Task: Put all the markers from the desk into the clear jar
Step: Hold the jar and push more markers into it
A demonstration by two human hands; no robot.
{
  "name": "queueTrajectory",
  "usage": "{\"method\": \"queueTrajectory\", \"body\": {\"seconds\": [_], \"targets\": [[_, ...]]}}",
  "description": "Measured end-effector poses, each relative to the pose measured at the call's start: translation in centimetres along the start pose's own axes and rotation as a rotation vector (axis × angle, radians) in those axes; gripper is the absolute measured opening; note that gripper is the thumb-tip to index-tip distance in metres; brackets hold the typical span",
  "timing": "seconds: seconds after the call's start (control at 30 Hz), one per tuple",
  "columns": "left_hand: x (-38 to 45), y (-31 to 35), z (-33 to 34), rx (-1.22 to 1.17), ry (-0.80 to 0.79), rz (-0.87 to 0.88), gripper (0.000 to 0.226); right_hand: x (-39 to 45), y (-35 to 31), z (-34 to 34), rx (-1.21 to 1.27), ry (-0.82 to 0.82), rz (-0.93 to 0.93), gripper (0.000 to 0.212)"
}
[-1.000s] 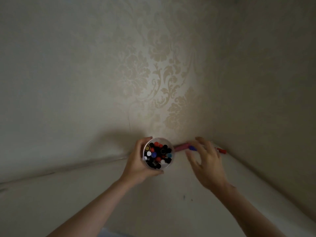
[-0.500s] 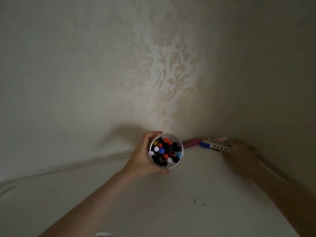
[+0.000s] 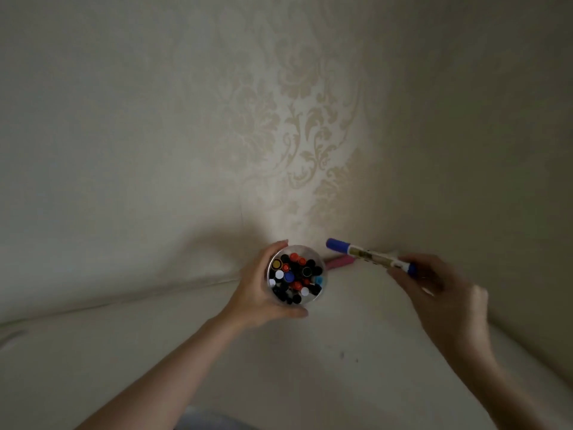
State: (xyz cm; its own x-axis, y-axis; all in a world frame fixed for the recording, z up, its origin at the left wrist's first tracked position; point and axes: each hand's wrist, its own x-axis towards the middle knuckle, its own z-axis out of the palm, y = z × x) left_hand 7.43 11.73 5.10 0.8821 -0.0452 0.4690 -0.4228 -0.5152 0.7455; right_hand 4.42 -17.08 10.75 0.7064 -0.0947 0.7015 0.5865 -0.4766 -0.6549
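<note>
Pink marker (image 3: 339,262) on desk (image 3: 356,321) behind clear jar (image 3: 296,274)

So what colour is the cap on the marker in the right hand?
Blue, clearest in the head view: marker, right hand.

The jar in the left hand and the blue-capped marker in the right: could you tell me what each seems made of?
The clear jar looks like transparent plastic or glass: marker caps show through its wall. The blue-capped marker looks like smooth plastic, with a glossy white barrel and printed label.
</note>
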Motion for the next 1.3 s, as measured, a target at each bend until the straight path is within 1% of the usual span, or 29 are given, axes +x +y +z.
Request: {"method": "queueTrajectory", "body": {"seconds": [0.03, 0.13, 0.3, 0.37, 0.43, 0.5, 0.57, 0.6, 0.67, 0.77, 0.83, 0.9, 0.97, 1.03, 1.07, 1.13, 1.17, 1.2, 1.23, 1.3], "targets": [[0.0, 0.2, 0.0, 0.017, -0.014, 0.011, 0.116, -0.2, -1.6, -0.3, 0.026, 0.009, -0.063, 0.021], [-0.2, 0.7, 0.1, 0.063, -0.047, 0.035, 0.115, -0.8, -4.0, 0.3, -0.018, -0.046, -0.225, 0.019], [-0.4, 1.6, 0.1, 0.033, -0.049, 0.022, 0.106, -1.0, -3.9, 2.2, -0.11, -0.055, -0.407, 0.018], [-0.5, 1.4, 0.1, 0.04, -0.034, 0.035, 0.105, -0.9, -3.8, 3.0, -0.173, -0.057, -0.456, 0.019], [-0.6, 1.4, 0.3, 0.044, -0.025, 0.048, 0.104, -0.6, -3.8, 4.2, -0.23, -0.094, -0.495, 0.019], [-0.8, 1.6, 0.4, 0.047, -0.028, 0.058, 0.104, -0.3, -3.7, 5.6, -0.269, -0.155, -0.474, 0.019], [-0.8, 1.8, 0.5, 0.044, -0.036, 0.069, 0.104, 0.0, -3.8, 6.9, -0.264, -0.204, -0.375, 0.019], [-0.8, 1.8, 0.5, 0.041, -0.04, 0.069, 0.104, 0.1, -3.8, 7.4, -0.251, -0.217, -0.333, 0.02], [-0.7, 1.8, 0.5, 0.037, -0.037, 0.059, 0.106, 0.1, -3.6, 8.5, -0.262, -0.197, -0.304, 0.022], [-0.8, 1.7, 0.6, 0.022, -0.028, 0.048, 0.108, 0.3, -3.2, 9.8, -0.38, -0.1, -0.312, 0.014], [-0.7, 1.6, 0.6, 0.015, -0.011, 0.043, 0.108, 0.5, -2.7, 10.4, -0.453, -0.053, -0.374, 0.01], [-0.6, 1.5, 0.6, 0.003, 0.004, 0.037, 0.106, 0.4, -2.2, 10.7, -0.519, -0.053, -0.433, 0.005], [-0.4, 1.3, 0.5, -0.001, 0.01, 0.026, 0.105, -0.4, -1.8, 10.5, -0.571, -0.139, -0.416, 0.021], [-0.3, 1.1, 0.5, -0.008, 0.021, 0.009, 0.105, -1.0, -1.1, 9.5, -0.507, -0.187, -0.341, 0.031], [-0.2, 1.0, 0.5, -0.012, 0.031, 0.0, 0.105, -0.8, -0.5, 8.7, -0.431, -0.166, -0.26, 0.034], [0.0, 0.7, 0.3, -0.022, 0.047, -0.007, 0.103, 0.3, 2.5, 7.4, -0.335, -0.068, -0.114, 0.033], [0.2, 0.6, 0.2, -0.028, 0.049, -0.007, 0.103, 1.2, 4.7, 6.9, -0.337, -0.034, -0.056, 0.03], [0.4, 0.4, 0.1, -0.035, 0.05, -0.009, 0.102, 2.1, 7.4, 6.5, -0.374, -0.047, -0.003, 0.026], [0.6, 0.3, 0.0, -0.04, 0.049, -0.012, 0.103, 2.8, 10.2, 6.1, -0.455, -0.129, 0.065, 0.026], [0.8, 0.1, -0.2, -0.047, 0.047, -0.021, 0.104, 3.9, 14.8, 5.7, -0.676, -0.409, 0.213, 0.045]]}}
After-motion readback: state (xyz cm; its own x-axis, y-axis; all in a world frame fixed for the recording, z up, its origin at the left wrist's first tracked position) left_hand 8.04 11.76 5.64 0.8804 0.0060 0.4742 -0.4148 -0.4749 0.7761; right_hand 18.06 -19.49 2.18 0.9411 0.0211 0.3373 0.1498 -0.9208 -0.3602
